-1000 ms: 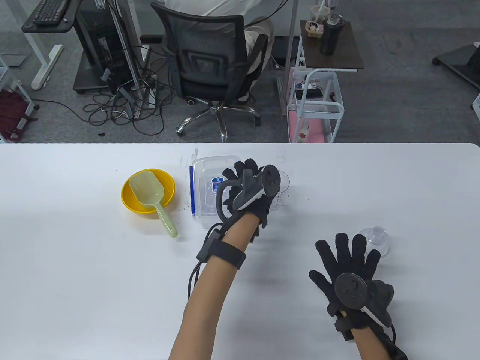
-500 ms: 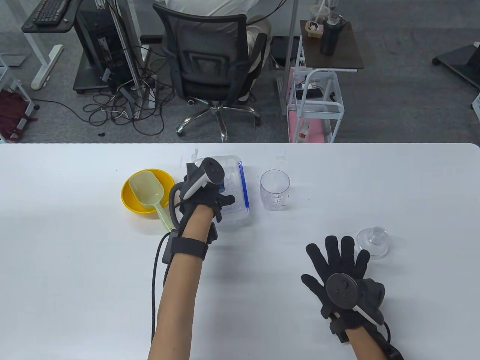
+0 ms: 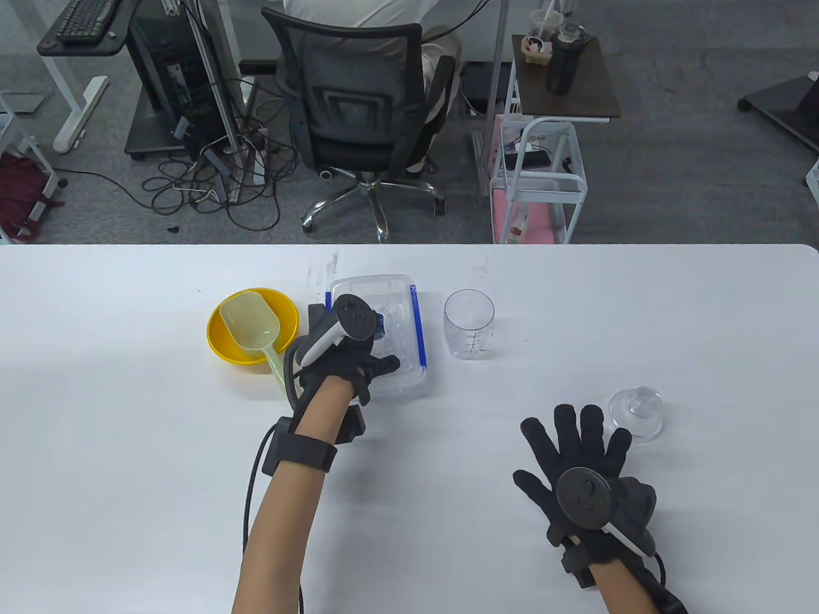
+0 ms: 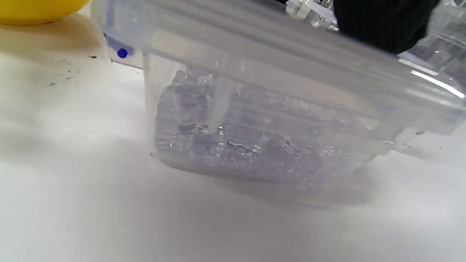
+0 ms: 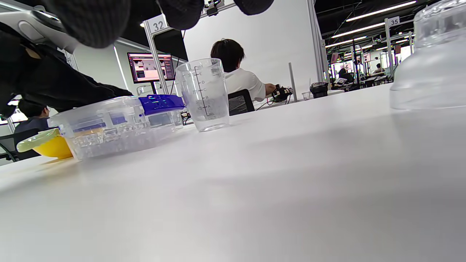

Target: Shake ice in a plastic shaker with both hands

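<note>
My left hand [image 3: 342, 364] is resting on the lid of the clear storage box [image 3: 400, 371], fingers curled over its near edge; ice cubes [image 4: 247, 145] are lying inside. My right hand [image 3: 585, 470] is lying flat on the table [image 3: 128, 448], fingers spread, holding nothing. The shaker cup [image 3: 469, 323] is standing empty beside the box, its clear lid [image 3: 636, 412] near my right fingertips. A green scoop [image 3: 256, 339] is sitting in the yellow bowl [image 3: 221, 342].

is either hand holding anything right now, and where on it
The left hand grips the clear ice container by its near left edge, thumb over the rim. The right hand lies flat and spread on the table, holding nothing.
</note>
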`<state>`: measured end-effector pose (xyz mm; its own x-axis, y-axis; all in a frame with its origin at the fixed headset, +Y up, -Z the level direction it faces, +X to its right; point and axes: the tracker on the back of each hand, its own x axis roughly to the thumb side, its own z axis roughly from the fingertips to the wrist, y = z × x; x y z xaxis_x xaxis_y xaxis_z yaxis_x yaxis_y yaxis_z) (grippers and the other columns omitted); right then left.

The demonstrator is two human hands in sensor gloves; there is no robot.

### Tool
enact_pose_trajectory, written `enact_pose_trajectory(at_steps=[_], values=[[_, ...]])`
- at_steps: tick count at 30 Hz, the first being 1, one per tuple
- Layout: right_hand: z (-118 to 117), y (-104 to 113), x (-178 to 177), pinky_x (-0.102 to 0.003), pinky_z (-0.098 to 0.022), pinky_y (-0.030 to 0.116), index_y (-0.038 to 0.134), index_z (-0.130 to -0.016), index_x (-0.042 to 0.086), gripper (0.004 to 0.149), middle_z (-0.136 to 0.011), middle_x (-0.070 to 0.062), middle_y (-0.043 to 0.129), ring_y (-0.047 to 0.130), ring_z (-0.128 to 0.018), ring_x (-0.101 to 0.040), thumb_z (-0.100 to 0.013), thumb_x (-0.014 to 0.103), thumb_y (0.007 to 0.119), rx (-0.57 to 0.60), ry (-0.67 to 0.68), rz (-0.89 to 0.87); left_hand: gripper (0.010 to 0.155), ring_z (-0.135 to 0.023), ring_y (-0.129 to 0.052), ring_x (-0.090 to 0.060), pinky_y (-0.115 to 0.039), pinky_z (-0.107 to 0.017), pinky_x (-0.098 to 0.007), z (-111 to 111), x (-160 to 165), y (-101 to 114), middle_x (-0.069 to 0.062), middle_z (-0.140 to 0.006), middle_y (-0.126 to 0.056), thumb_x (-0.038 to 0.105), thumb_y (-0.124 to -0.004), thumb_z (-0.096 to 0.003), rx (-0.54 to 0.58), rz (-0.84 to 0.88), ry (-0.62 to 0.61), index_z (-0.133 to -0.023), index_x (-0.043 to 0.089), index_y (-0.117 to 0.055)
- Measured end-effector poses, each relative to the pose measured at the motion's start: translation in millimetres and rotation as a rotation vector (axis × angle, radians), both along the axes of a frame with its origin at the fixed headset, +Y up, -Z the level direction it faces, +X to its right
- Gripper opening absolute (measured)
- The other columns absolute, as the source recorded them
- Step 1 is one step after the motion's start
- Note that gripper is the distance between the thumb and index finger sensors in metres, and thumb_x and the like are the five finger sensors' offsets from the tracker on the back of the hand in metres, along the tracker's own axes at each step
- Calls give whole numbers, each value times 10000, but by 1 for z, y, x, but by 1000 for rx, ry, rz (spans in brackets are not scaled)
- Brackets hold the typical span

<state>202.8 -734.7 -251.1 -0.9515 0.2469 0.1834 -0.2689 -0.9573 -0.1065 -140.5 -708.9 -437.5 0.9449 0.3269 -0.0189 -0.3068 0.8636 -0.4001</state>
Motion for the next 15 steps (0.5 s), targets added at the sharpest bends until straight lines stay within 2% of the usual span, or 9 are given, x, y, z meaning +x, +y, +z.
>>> enact_pose_trajectory(at_steps=[11,15], values=[[4,-2,-12,-754,-706,117,398,-1133,404,1020,-1250,-98,256,183,-1119,-491,-244,679,816,5,48,44,853,-1027,-180,-539,-509,-682,-621,96,11,-8,-221,-1155,-139,650,-695,-462,140,-25,-122,-1155,287,-353],[6,-2,-16,-753,-707,117,397,-1134,403,1021,-1250,-97,255,182,-1119,-492,-244,679,816,11,59,64,844,-1020,-186,-540,-530,-665,-616,123,11,-12,-225,-1155,-151,669,-670,-470,181,-12,-160,-1156,284,-364]])
